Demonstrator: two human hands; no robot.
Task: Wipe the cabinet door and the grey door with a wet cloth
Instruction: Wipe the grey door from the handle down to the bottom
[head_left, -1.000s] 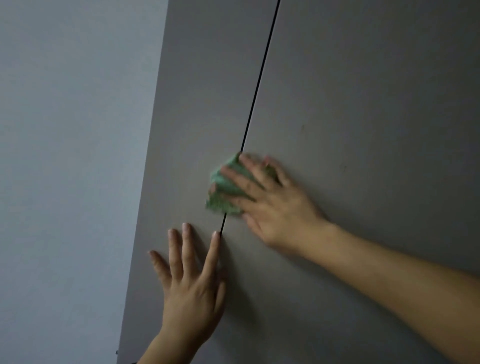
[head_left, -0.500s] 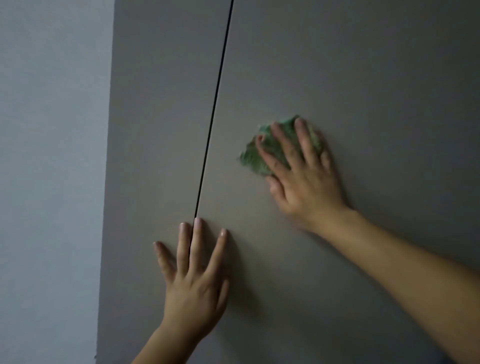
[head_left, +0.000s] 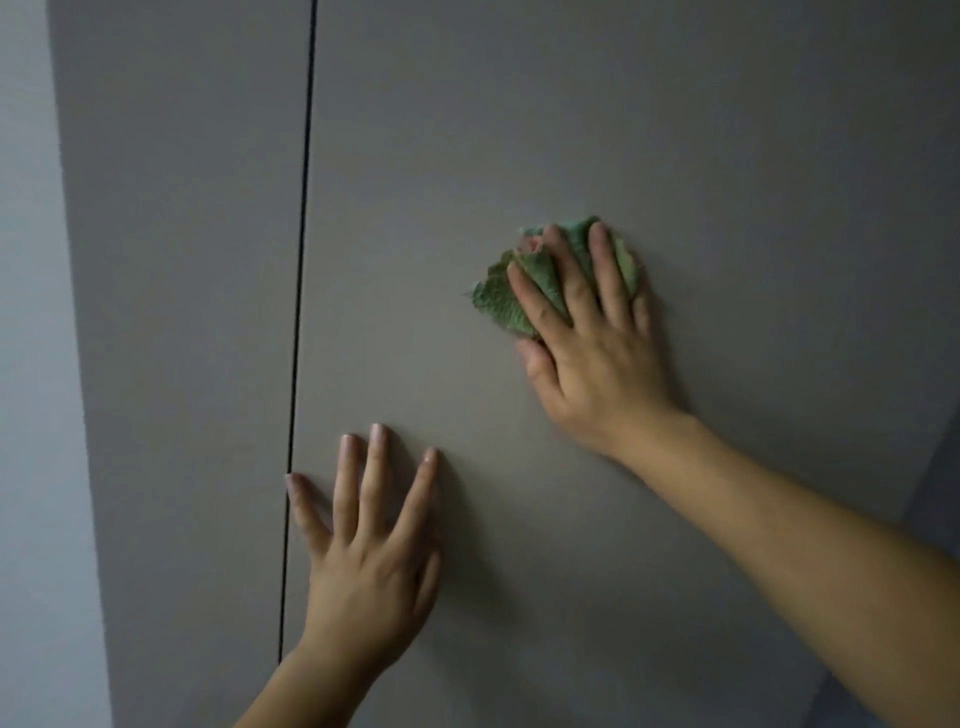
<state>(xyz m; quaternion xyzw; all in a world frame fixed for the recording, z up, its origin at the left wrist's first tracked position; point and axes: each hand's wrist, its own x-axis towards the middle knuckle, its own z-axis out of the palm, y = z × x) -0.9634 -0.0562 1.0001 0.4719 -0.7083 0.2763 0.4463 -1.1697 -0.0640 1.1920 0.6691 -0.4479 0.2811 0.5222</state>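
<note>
Wiping spreads rightward: the right hand (head_left: 592, 358), straight fingers (head_left: 605, 280) pressing the crumpled green woven cloth (head_left: 506, 299) flat, has slid from the dark vertical seam (head_left: 304, 260) onto the matt grey door panel (head_left: 571, 130), while the splayed left hand (head_left: 371, 561) stays braced below, holding nothing.

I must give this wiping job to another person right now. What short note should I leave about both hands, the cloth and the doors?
Left hand: open, flat on the right grey door panel, its little finger at the dark vertical gap.
Right hand: open, with straight fingers pressing the crumpled green woven cloth on the same panel, higher up.
Done: wiping is under way here; no wet marks show, so the wiped area cannot be told.
Left: probably the rest of this panel and the left grey door panel.
</note>
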